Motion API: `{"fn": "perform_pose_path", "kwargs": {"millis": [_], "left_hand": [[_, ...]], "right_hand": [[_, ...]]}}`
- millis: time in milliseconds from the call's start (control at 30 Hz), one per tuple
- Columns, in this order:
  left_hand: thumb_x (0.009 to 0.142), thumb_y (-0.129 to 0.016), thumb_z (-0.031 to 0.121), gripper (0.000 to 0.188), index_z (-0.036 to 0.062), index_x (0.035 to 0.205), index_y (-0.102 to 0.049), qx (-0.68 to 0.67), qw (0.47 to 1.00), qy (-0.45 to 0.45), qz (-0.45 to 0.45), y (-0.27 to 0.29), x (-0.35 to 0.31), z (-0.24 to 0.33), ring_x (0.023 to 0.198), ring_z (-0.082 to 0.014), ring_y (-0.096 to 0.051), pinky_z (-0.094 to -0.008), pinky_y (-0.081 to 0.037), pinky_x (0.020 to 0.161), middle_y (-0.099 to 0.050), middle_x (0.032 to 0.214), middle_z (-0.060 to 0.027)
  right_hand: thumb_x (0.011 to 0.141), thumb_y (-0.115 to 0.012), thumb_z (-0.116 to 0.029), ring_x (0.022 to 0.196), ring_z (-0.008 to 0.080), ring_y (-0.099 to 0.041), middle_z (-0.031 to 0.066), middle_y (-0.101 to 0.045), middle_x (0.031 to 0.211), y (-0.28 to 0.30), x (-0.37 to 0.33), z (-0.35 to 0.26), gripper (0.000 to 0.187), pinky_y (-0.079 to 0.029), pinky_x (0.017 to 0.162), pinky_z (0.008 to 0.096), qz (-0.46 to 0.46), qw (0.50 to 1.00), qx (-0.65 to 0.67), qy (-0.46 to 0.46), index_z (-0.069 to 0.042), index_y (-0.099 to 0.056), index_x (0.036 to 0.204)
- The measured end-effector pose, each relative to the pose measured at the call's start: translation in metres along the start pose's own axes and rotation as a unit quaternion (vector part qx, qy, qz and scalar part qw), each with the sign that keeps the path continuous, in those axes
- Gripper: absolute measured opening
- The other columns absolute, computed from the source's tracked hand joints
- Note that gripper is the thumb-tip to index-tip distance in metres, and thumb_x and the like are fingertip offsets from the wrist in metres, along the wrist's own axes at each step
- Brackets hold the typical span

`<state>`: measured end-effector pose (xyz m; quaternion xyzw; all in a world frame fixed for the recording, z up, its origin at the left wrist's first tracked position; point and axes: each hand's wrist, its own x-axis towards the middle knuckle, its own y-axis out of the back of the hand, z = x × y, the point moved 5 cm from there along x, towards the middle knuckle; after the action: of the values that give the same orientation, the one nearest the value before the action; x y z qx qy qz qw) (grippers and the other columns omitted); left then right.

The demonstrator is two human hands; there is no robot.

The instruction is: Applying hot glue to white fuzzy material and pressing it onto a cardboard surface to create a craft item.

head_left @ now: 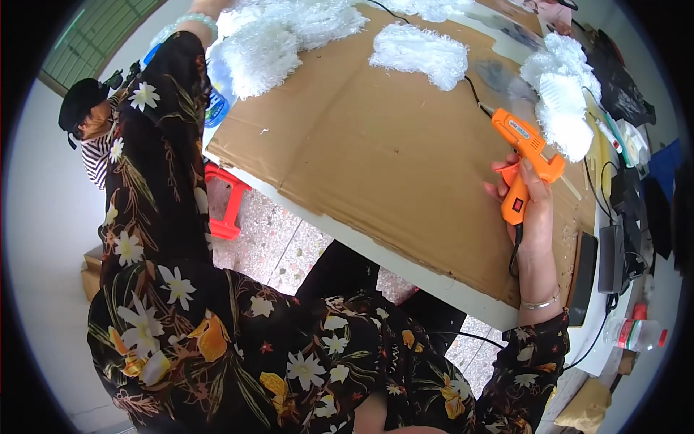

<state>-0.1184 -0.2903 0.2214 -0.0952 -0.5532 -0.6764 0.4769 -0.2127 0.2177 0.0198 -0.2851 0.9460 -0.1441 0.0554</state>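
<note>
My right hand (536, 210) grips an orange hot glue gun (525, 145) by its handle, over the right side of a brown cardboard sheet (376, 152). The nozzle tilts up toward the far left, and a black cord leaves the handle's base. My left arm reaches to the far left edge of the view, where the wrist wears a pale beaded bracelet (195, 20). Most of that hand lies beyond the frame, so its fingers are hidden. Nearest to it is a heap of white, shaggy fringe material (267, 50). A separate white fluffy piece (423, 54) rests on the cardboard's far side.
More white fluffy pieces (567, 94) lie at the right. Black cables and a dark power adapter (611, 257) line the table's right edge, beside a clear plastic bottle (636, 333). A red stool (230, 206) stands below the left edge. Another person (90, 119) is at far left.
</note>
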Motion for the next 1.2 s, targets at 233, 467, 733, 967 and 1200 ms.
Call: {"fn": "perform_pose_path", "kwargs": {"millis": [233,467,733,967,1200], "left_hand": [[0.072,-0.076,0.024,0.05,0.0092,0.116,-0.058,0.285,0.942,-0.18,0.006,-0.01,-0.016,-0.072,0.097,-0.0379,-0.062,-0.0462,-0.049,0.084,-0.064,0.104,-0.0219],[0.08,-0.066,0.013,0.015,-0.0018,0.081,-0.067,0.014,0.983,-0.165,0.083,0.028,-0.027,0.057,0.067,-0.0268,-0.064,-0.036,-0.049,0.064,-0.065,0.07,-0.0191],[0.086,-0.061,0.017,0.021,-0.0015,0.077,-0.066,-0.197,0.97,-0.083,-0.118,-0.088,-0.109,0.143,0.06,-0.0179,-0.061,-0.0326,-0.048,0.061,-0.065,0.065,-0.0129],[0.088,-0.053,0.02,0.022,0.0123,0.1,-0.07,-0.174,0.964,-0.164,-0.12,-0.165,-0.134,0.146,0.086,-0.0332,-0.065,-0.0402,-0.052,0.079,-0.07,0.089,-0.0113],[0.086,-0.06,0.022,0.021,0.016,0.104,-0.07,0.045,0.972,-0.185,-0.135,-0.19,-0.107,0.142,0.092,-0.0321,-0.065,-0.0387,-0.051,0.083,-0.07,0.096,-0.0113]], "right_hand": [[0.095,-0.051,-0.029,0.066,0.0105,-0.052,0.0121,-0.064,0.094,-0.008,-0.003,-0.003,0.029,-0.055,0.073,0.0334,-0.007,1.0,0.003,-0.01,-0.004,-0.054,0.109],[0.096,-0.051,-0.028,0.066,0.0106,-0.052,0.0116,-0.064,0.094,-0.003,-0.003,0.001,0.028,-0.055,0.073,0.033,-0.002,1.0,0.008,0.0,-0.004,-0.054,0.109],[0.096,-0.052,-0.025,0.064,0.0114,-0.054,0.0122,-0.065,0.092,0.024,0.007,0.012,0.026,-0.056,0.072,0.0358,-0.013,0.998,0.047,0.029,-0.002,-0.056,0.107],[0.096,-0.052,-0.022,0.063,0.0125,-0.055,0.0137,-0.066,0.091,0.004,0.009,0.005,0.025,-0.057,0.072,0.037,0.002,0.998,0.055,0.018,-0.001,-0.055,0.107],[0.096,-0.051,-0.022,0.066,0.012,-0.056,0.0131,-0.064,0.092,-0.004,0.001,0.0,0.024,-0.057,0.072,0.0354,-0.003,0.999,0.045,0.002,-0.002,-0.055,0.108]]}}
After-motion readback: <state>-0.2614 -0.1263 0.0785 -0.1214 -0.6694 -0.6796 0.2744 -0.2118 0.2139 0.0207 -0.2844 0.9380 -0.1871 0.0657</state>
